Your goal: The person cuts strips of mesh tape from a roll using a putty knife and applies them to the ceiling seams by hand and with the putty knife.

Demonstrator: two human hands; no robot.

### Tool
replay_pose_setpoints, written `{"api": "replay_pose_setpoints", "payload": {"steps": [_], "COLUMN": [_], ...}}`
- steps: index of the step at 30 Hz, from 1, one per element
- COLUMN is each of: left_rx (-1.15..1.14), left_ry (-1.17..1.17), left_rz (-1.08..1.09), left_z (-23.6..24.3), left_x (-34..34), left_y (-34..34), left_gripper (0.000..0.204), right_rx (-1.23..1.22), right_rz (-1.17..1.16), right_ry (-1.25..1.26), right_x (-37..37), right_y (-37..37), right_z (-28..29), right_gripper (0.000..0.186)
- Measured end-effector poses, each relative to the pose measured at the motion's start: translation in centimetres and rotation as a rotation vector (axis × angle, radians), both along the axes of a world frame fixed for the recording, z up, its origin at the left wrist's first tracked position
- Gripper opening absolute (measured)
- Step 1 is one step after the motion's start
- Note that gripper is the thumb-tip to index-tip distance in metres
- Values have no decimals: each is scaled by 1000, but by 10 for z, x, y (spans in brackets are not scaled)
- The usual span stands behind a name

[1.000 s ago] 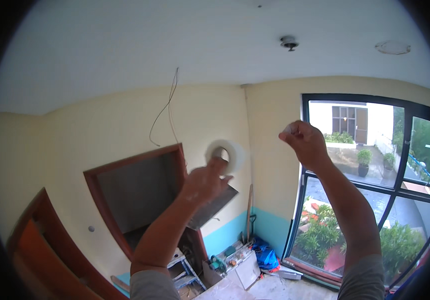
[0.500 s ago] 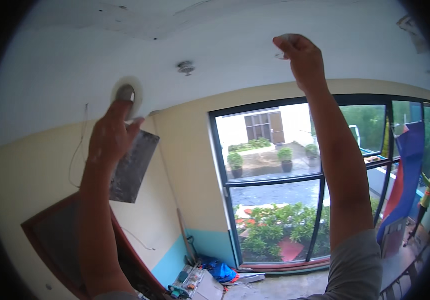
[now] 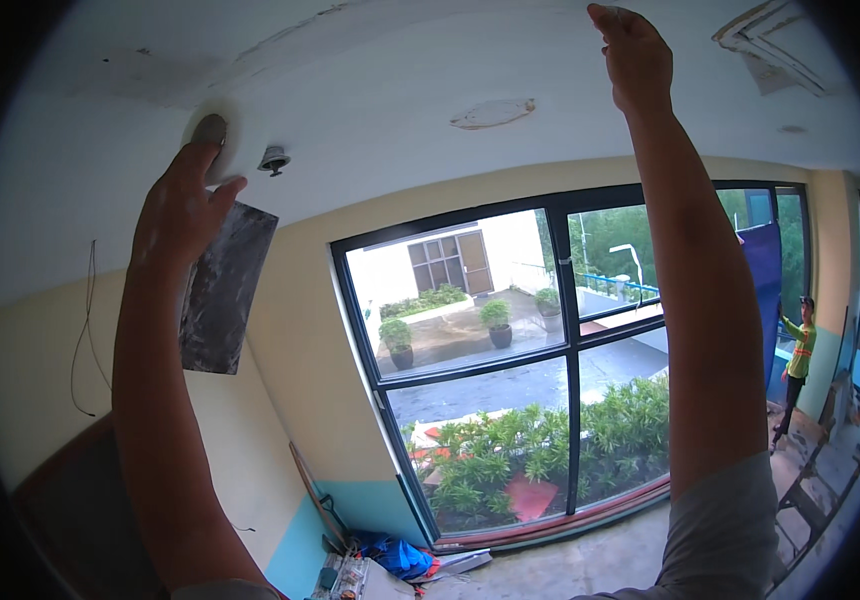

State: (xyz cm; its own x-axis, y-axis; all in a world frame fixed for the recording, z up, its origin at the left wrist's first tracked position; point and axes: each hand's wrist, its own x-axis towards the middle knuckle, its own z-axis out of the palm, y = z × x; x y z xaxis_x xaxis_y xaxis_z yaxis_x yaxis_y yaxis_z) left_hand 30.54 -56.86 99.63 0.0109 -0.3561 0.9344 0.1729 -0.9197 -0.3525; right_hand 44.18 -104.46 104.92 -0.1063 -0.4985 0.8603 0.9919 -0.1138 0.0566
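Both arms are raised toward the ceiling. My left hand (image 3: 175, 210) is closed on a pale tape roll (image 3: 231, 150), its fingers at the roll's centre, and a dark, smeared rectangular plate (image 3: 225, 280) hangs just behind that hand; how the plate is held is hidden. My right hand (image 3: 642, 62) is high at the right with thumb and fingers pinched together around a small pale bit that I cannot make out. Between them on the ceiling are a sprinkler-like metal fitting (image 3: 273, 160) and an oval patch (image 3: 492, 113), with cracked marks along the upper ceiling.
A large window (image 3: 465, 365) fills the middle. Another person (image 3: 800, 355) stands at right beside a purple sheet (image 3: 760, 290). Wires (image 3: 92, 330) hang at left above a dark-framed opening. A blue tarp (image 3: 400, 555) and tools lie by the wall below. A cut ceiling panel (image 3: 770, 50) is upper right.
Both hands have risen to the ceiling, the left carrying the roll and plate up and leftward. The view has swung up and right, bringing more window and the other person into sight.
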Motion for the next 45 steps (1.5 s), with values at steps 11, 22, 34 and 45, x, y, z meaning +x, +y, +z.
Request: {"api": "replay_pose_setpoints", "payload": {"steps": [11, 22, 34, 45], "left_rx": [-89, -300, -511, -695], "left_ry": [-56, -32, 969, 1911], "left_rz": [-19, 28, -375, -731], "left_z": [2, 1, -190, -506], "left_x": [7, -1, 87, 169], "left_y": [47, 43, 42, -7], "left_gripper": [56, 64, 50, 48], "right_rx": [95, 118, -445, 92], "right_rz": [-144, -150, 206, 1511], "right_ry": [-14, 18, 732, 1178], "right_x": [23, 13, 96, 64], "right_y": [-10, -3, -36, 128], "right_z": [9, 8, -205, -748], "right_gripper": [28, 40, 25, 92]}}
